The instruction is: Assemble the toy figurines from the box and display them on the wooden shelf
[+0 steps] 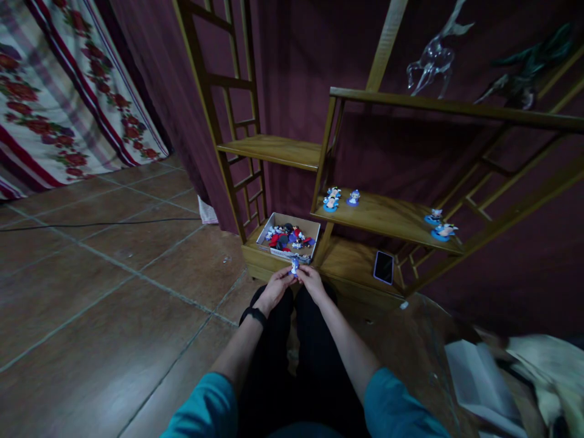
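Note:
Between my two hands, just in front of the box, is a small purple-and-white figurine. My left hand has its fingers closed on the figurine's left side; a dark band circles that wrist. From the other side, my right hand grips the same figurine with its fingertips. Beyond them a shallow cardboard box holds a heap of small figurines in red, black, white and purple. On the middle shelf stand a similar purple figurine and blue-based figurines.
More blue-based figurines stand at the right end of the wooden shelf. A phone or tablet lies on the lower shelf. Above are a clear glass horse and a dark statue. A white container sits at lower right.

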Action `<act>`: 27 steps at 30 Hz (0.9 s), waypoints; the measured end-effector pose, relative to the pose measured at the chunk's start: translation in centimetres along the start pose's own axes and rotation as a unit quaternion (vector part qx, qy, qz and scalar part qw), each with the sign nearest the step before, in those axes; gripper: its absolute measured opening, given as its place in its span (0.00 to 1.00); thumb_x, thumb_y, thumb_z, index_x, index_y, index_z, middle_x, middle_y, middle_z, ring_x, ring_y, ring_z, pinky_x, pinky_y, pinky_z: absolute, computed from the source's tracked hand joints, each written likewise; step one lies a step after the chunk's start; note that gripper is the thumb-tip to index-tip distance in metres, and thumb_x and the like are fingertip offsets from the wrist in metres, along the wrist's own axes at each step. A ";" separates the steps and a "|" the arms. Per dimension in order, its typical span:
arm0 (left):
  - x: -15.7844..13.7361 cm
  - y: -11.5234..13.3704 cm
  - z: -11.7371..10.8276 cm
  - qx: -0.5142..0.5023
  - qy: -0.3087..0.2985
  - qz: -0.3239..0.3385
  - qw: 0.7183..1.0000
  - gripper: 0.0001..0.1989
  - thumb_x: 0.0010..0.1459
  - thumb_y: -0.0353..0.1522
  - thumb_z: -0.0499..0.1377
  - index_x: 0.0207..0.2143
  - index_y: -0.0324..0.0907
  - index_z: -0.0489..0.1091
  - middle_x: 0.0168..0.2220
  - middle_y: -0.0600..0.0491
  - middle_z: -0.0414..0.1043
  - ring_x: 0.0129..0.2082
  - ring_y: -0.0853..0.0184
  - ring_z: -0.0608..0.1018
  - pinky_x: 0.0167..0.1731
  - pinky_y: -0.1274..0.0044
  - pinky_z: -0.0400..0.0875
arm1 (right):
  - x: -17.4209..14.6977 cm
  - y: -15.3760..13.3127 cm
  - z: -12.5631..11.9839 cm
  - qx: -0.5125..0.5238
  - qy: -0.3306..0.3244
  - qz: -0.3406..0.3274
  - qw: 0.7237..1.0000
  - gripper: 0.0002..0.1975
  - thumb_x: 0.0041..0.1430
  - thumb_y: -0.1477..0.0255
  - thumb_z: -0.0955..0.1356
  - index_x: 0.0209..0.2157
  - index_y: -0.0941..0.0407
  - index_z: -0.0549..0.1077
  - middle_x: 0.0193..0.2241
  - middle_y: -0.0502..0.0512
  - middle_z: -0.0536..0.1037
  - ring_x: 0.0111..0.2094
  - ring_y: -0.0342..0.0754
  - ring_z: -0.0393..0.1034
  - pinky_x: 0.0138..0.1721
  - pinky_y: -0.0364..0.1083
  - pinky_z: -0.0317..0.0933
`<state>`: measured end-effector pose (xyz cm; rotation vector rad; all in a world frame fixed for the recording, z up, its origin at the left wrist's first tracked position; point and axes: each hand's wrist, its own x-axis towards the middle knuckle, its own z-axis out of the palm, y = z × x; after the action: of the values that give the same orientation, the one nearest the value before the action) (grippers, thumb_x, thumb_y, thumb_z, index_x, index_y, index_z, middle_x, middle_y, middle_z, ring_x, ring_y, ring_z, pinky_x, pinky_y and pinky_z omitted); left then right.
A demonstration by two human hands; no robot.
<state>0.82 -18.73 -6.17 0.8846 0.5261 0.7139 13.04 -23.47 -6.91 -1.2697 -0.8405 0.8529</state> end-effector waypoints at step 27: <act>0.8 -1.3 0.2 0.086 0.112 0.118 0.983 0.23 0.37 0.32 0.69 0.39 0.39 0.69 0.33 0.53 0.73 0.30 0.70 0.74 0.37 0.73 0.68 | -0.4 0.4 0.1 -0.004 0.026 -0.007 1.000 0.13 0.49 0.63 0.66 0.35 0.54 0.73 0.35 0.52 0.76 0.31 0.46 0.71 0.34 0.46 0.68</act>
<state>1.89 -18.85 -7.27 1.0456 0.6977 1.0019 12.79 -23.72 -7.35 -1.2855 -0.8109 0.8023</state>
